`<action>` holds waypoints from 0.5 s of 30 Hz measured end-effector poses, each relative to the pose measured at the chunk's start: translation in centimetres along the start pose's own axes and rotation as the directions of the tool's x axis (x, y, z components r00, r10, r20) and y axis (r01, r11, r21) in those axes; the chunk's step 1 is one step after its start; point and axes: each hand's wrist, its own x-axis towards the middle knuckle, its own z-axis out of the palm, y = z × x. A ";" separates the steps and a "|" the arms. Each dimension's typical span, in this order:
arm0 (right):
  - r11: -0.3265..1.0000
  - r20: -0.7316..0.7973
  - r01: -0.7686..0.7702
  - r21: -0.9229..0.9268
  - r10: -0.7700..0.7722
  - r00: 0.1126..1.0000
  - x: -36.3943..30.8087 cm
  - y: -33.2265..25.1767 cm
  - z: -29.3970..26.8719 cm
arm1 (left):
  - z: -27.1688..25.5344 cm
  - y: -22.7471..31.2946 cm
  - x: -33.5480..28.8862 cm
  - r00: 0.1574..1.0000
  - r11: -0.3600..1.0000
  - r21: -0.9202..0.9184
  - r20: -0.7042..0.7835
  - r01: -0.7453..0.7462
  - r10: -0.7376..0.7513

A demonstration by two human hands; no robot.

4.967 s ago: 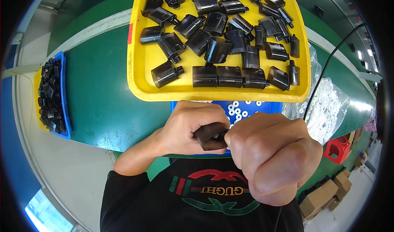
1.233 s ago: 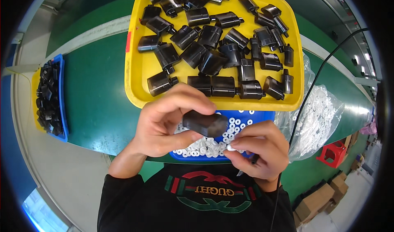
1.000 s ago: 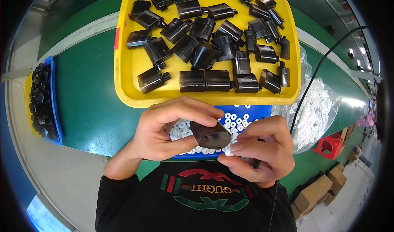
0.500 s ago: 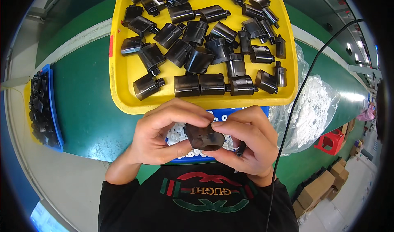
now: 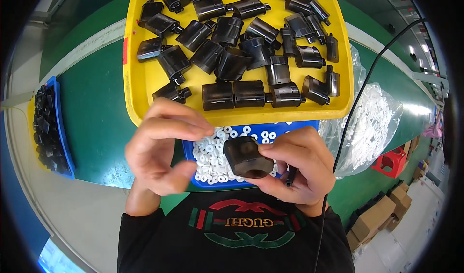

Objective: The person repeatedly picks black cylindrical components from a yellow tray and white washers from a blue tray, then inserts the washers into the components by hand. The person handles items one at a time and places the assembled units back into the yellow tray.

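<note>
On the near side of the yellow rectangular plastic tray [image 5: 241, 116], a smoky-black translucent plastic container [image 5: 248, 158] is being held in the air by the right hand [image 5: 299, 164], pinched at one side between thumb and fingers. A short black rod-like piece [image 5: 291, 175] is also being held within that hand's curl. Left of the container, nothing is being gripped by the left hand [image 5: 162, 150]: its thumb and fingers are being spread wide, overlapping the yellow tray's near left corner in view – contact cannot be told. Beneath the container, loose white rings [image 5: 212, 159] are being carried in a blue plastic tray [image 5: 280, 129], just nearer than the yellow tray, in which similar smoky-black containers [image 5: 217, 95] are being held.

With support being given from one side only, the smooth-looking container could be tipped or dropped, and rings below could be scattered. The rod-like piece could be loosened if the pinch is shifted, or its tip could be rubbed against the container – the grip is being shared by both.
</note>
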 end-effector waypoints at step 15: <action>0.989 0.090 0.148 0.015 -0.149 0.985 0.9 -0.9 1.0 | 1.0 1.3 0.3 0.944 0.948 0.201 0.172 0.248 -0.283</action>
